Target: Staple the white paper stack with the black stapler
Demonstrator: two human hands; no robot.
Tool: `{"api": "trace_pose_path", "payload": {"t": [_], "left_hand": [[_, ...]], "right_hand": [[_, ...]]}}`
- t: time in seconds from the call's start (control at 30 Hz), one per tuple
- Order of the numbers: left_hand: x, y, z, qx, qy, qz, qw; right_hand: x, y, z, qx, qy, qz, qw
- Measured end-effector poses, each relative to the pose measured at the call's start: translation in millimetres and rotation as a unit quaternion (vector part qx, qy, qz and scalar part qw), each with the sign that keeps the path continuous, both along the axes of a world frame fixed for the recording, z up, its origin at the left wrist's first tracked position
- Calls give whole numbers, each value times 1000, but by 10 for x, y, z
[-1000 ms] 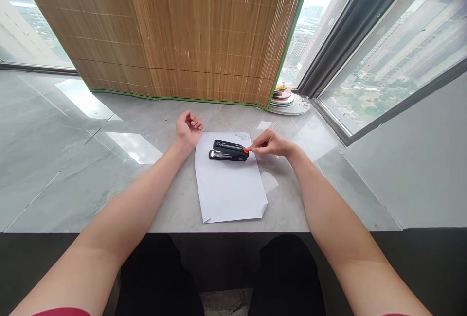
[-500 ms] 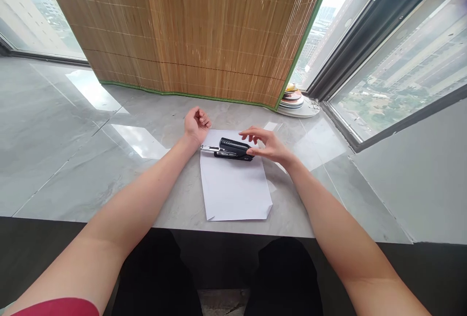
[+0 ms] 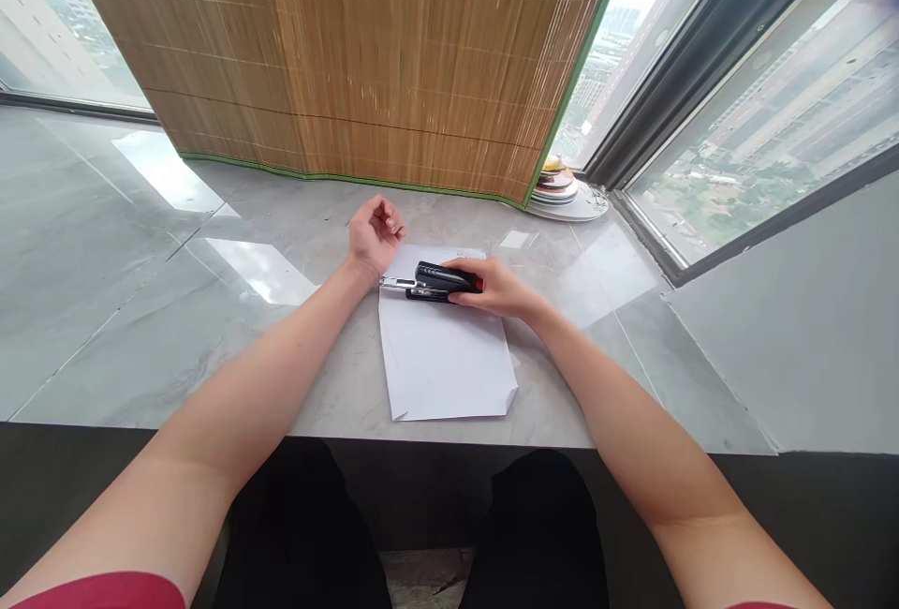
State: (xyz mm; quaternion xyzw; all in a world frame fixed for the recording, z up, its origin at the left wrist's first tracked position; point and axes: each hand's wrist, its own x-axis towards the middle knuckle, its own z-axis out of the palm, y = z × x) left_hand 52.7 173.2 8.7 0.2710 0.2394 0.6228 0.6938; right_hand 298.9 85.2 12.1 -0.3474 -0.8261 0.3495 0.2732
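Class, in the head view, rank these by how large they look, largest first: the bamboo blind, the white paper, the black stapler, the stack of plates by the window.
1. Bamboo blind
2. White paper
3 and 4. Stack of plates and black stapler: they look about alike, and the plates sit farther away, so no firm ranking.

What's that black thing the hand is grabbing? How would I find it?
On the grey stone counter lies a white sheet of paper. At its far end, under the right hand, sits the stapler: the only black thing there, with a silver metal tray poking out.
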Motion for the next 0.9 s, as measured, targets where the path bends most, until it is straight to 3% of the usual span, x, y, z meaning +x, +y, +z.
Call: {"api": "trace_pose_path", "payload": {"t": [0.17, 0.27, 0.4, 0.5, 0.6, 0.7, 0.8, 0.9], "left_hand": [[4, 0, -4, -5, 11, -3, 1000], [8, 32, -41, -13, 19, 8, 1000], [43, 48, -75, -11, 24, 14, 1000], [89, 8, -60, -17, 44, -62, 997], [119, -40, -41, -14, 78, -175, 981], [119, -53, -51, -10, 101, -249, 963], [104, -39, -78, -9, 90, -281, 955], [92, -30, -87, -24, 80, -274, 958]], "right_hand": [[26, 26, -35, -28, 53, -7, 998], [56, 48, -46, -10, 93, -46, 995], [57, 24, -21, 93, 102, -155, 978], [36, 0, -3, 210, 76, -224, 949], [45, 22, -5, 295, 40, -212, 931], [94, 72, -6, 324, -21, -171, 930], [144, 105, 5, 331, -59, -146, 930], [158, 113, 20, 334, -70, -132, 930]]}}
